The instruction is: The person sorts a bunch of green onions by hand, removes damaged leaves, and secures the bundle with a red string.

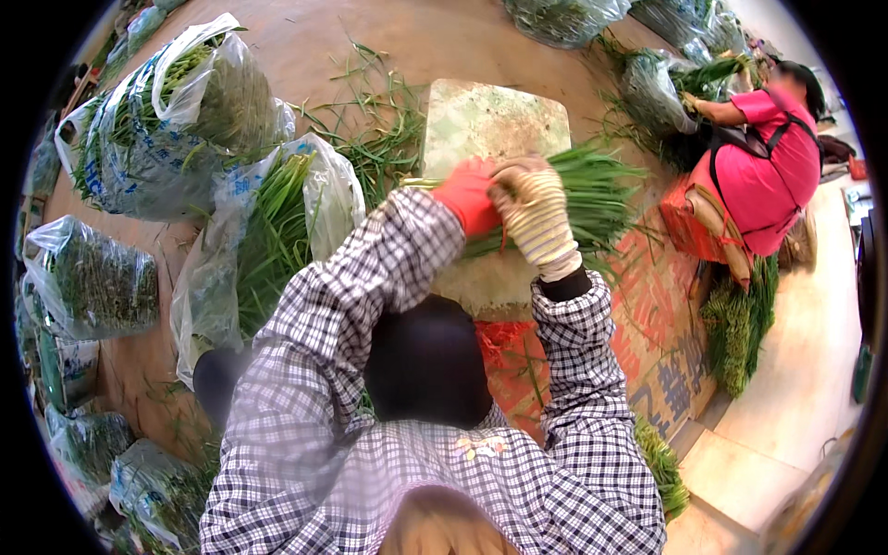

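Note:
A bundle of long green chive-like leaves (597, 190) lies across a pale, dirt-stained block (495, 120) in front of me. My left hand (468, 196), in a red glove, is closed around the bundle at its left part. Right beside it, my right hand (536, 208), in a striped knit glove, is bent over the bundle with its fingers drawn together. A thin red strand (504, 239) hangs below the hands. What the right fingertips pinch is hidden. The leaf tips fan out to the right.
An open plastic bag of green leaves (277, 213) stands close on my left, with a larger full bag (176, 129) behind it. Loose leaves (370, 129) litter the floor. At the right a person in a pink top (763, 157) sits by more bags and greens (740, 319).

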Demonstrator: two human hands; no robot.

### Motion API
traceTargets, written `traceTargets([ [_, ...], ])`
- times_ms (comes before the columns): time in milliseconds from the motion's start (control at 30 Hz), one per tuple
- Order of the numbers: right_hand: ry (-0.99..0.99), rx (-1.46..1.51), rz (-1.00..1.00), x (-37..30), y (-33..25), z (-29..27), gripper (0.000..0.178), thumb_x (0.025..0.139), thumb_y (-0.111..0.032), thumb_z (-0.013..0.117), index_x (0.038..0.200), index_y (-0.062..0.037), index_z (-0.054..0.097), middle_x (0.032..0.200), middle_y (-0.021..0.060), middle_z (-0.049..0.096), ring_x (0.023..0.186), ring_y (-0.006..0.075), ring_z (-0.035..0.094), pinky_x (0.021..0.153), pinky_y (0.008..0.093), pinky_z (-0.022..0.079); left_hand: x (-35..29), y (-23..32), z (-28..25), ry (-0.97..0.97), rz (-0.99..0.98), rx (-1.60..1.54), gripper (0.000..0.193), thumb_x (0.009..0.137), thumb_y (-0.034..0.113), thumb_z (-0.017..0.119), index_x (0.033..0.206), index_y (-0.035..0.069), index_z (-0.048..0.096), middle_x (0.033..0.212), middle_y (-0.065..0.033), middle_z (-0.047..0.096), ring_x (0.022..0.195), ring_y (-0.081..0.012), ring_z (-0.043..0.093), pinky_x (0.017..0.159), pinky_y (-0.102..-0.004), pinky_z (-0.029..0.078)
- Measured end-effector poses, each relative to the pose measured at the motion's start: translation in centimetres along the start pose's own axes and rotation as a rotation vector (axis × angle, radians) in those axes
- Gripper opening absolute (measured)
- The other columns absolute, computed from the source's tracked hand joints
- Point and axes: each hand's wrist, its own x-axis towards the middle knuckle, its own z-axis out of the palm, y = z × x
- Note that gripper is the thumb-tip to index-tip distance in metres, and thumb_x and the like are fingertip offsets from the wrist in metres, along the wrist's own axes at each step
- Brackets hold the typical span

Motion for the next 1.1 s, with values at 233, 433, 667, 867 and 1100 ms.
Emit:
traceTargets([
  [233,0.087,1.216,1.215,-11.4,-2.2,3.4,0.052,0.089,-0.048,0.057,0.111,-0.0009,0.060,0.107,0.0063,0.064,0.096,0.0164,0.058,0.087,0.0329,0.047,0.5,-2.9,-1.8,-0.503,-0.342,-0.518,0.036,0.095,0.031,0.039,0.098,0.000,0.057,0.083,-0.0256,0.061,0.080,-0.0434,0.059,0.077,-0.0491,0.045],
  [433,0.514,1.503,0.870,-7.7,1.7,6.9,0.061,0.083,-0.040,0.069,0.128,-0.0045,0.049,0.122,0.0042,0.055,0.110,0.0198,0.051,0.098,0.0349,0.041,-1.0,0.4,-6.1,-0.002,-0.380,-0.852,0.042,0.099,0.028,0.035,0.118,-0.002,0.057,0.105,-0.0244,0.064,0.101,-0.0334,0.061,0.088,-0.0370,0.046],
  [667,0.505,0.599,0.213,-0.3,3.2,-1.1,0.054,0.076,-0.022,0.077,0.121,-0.0031,0.053,0.117,0.0072,0.058,0.106,0.0217,0.054,0.092,0.0343,0.044,3.0,1.7,-14.6,0.429,0.132,-1.544,0.049,0.102,0.023,0.035,0.143,-0.003,0.029,0.142,-0.0130,0.042,0.130,-0.0188,0.039,0.108,-0.0306,0.030],
  [867,0.267,-0.595,-0.203,-2.4,3.3,1.7,0.038,0.085,-0.016,0.066,0.119,-0.0005,0.056,0.113,0.0126,0.062,0.097,0.0250,0.061,0.086,0.0375,0.050,-1.2,-0.7,-7.5,0.567,0.056,-1.414,0.051,0.102,0.027,0.033,0.145,0.000,0.028,0.145,-0.0127,0.038,0.135,-0.0199,0.033,0.110,-0.0323,0.026],
  [1100,0.275,-0.200,-0.073,-5.3,4.7,7.4,0.038,0.090,-0.016,0.061,0.125,-0.0016,0.054,0.125,0.0179,0.057,0.110,0.0318,0.056,0.096,0.0397,0.044,-1.5,0.1,-4.9,0.573,-0.194,-1.340,0.052,0.101,0.036,0.032,0.135,-0.001,0.043,0.130,-0.0190,0.053,0.127,-0.0263,0.043,0.108,-0.0349,0.029],
])
